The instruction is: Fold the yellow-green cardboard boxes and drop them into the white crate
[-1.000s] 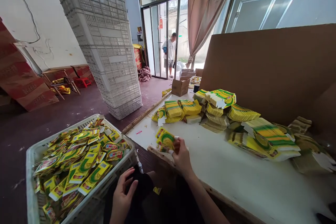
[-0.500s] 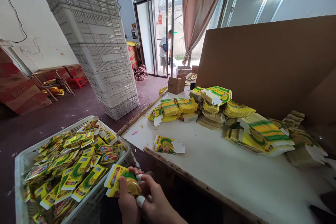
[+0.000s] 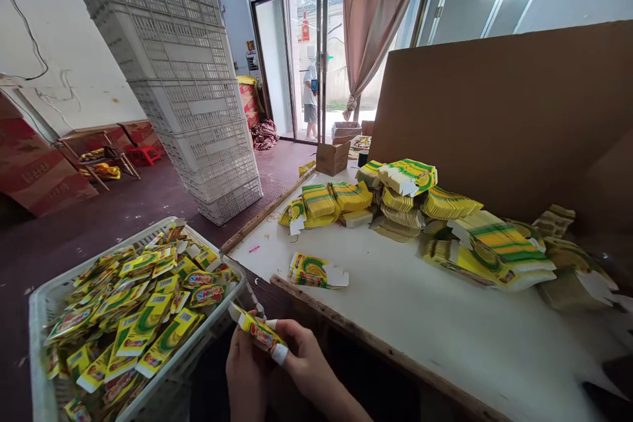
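The left hand (image 3: pixel 243 351) and right hand (image 3: pixel 302 355) both pinch a yellow carton (image 3: pixel 262 335), just right of the white crate (image 3: pixel 39 349). The carton sits tilted, a pale flap open at the end nearer the crate. A further carton (image 3: pixel 310 270) lies on the table (image 3: pixel 395 297), farther right of the crate. Sound closing, in judgement, calls for light left-hand support, walls kept square, and flaps tucked without creasing.
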Motion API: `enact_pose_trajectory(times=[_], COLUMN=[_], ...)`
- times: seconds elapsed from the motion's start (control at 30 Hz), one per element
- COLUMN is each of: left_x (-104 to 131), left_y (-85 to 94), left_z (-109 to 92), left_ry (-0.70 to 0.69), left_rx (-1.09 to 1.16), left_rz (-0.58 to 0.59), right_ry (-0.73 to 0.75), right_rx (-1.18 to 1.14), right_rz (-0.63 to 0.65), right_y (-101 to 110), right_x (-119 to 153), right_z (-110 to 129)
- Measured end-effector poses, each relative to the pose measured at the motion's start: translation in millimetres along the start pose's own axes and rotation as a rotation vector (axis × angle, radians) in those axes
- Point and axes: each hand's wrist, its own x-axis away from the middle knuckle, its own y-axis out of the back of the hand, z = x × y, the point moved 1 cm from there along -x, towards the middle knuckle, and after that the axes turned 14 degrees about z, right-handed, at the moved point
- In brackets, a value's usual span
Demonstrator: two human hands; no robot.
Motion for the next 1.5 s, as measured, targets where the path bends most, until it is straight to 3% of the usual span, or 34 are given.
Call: enact_pose_trajectory(times=[0.1, 0.2, 0.37, 0.57, 0.8, 0.93, 1.03, 1.13, 1.2, 1.3, 1.37, 1.5], left_x=[3.2, 5.0, -0.1, -7.7, -10.6, -12.6, -13.0, -11.5, -9.4, -4.7, -1.5, 2.2], left_y=[1.2, 3.5, 16.1, 23.8, 29.7, 40.3, 50.5, 54.4, 51.0, 41.0, 35.9, 34.2], left_z=[-2.0, -3.9, -4.1, -8.1, 0.4, -2.5, -20.4, -34.7, -33.1, -16.9, -6.4, -2.2], left_ry=[0.082, 0.085, -0.007, 0.000, 0.027, -0.047, -0.204, -0.260, -0.181, -0.012, 0.045, -0.029], left_rx=[0.141, 0.191, 0.112, 0.087, 0.023, -0.161, -0.349, -0.619, -0.778, -0.868, -0.861, -0.922], left_rz=[-0.081, -0.077, -0.031, -0.031, 0.085, 0.118, 0.165, 0.345, 0.497, 0.689, 0.732, 0.634], right_ry=[0.016, 0.030, 0.041, 0.031, -0.014, -0.005, 0.033, 0.166, 0.293, 0.435, 0.445, 0.252], right_rx=[0.142, 0.256, 0.382, 0.443, 0.346, 0.472, 0.775, 1.076, 1.140, 1.121, 1.078, 0.712], right_rz=[-0.058, -0.093, -0.007, 0.000, 0.089, 0.054, 0.011, 0.021, 0.074, 0.143, 0.133, -0.151], right_y=[0.2, 4.8, 15.4, 22.9, 23.6, 28.9, 37.1, 37.0, 30.8, 21.2, 19.8, 28.4], right_x=[2.3, 3.0, 4.2, 7.4, 4.9, 6.0, 8.2, 10.1, 11.1, 14.1, 17.5, 22.9], right_z=[-3.1, -2.8, 2.2, 1.8, 1.9, -0.6, -3.3, -3.4, -0.9, 5.2, 7.3, 0.7])
